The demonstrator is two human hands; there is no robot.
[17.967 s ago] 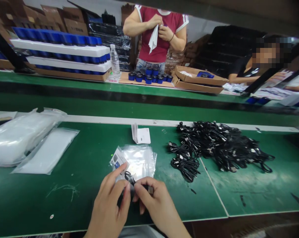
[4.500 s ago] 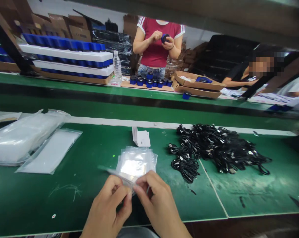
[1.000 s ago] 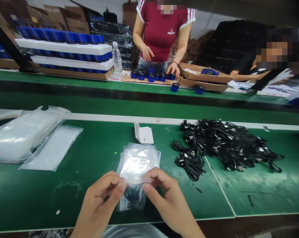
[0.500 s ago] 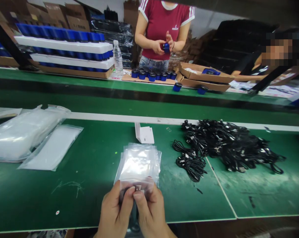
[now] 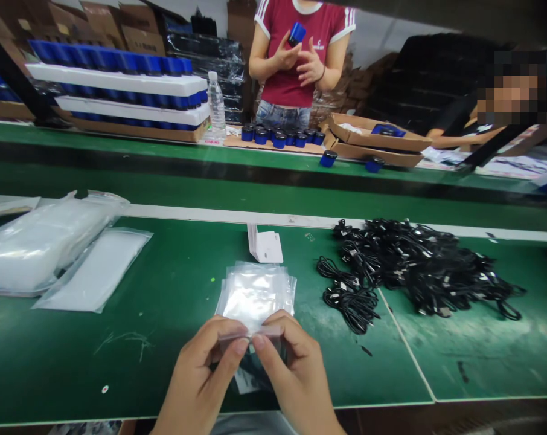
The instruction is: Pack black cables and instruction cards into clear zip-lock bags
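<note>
My left hand [image 5: 205, 365] and my right hand [image 5: 296, 365] meet at the front of the green table, thumbs and forefingers pinching the top edge of a clear plastic zip bag [image 5: 249, 379]. Something dark, partly covered by my fingers, and a whitish piece show through the bag below my thumbs. Just beyond my fingertips lies a stack of clear bags [image 5: 255, 290]. Behind that stack stands a folded white leaflet pile [image 5: 268, 246]. To the right lie loose coiled black cables [image 5: 350, 305] beside a big heap of black cables [image 5: 422, 266].
Packs of clear bags [image 5: 33, 248] lie at the left. Across the raised green ledge [image 5: 174, 151] stand trays of blue jars [image 5: 119, 60], a plastic bottle [image 5: 216, 106] and cardboard trays [image 5: 377, 142]. A co-worker in a red shirt [image 5: 305, 54] holds a blue jar; another person sits at right.
My hands have shifted from gripping around the bag's dark contents to pinching its top edge, with the bag hanging lower. The co-worker has raised the blue jar and parted their hands.
</note>
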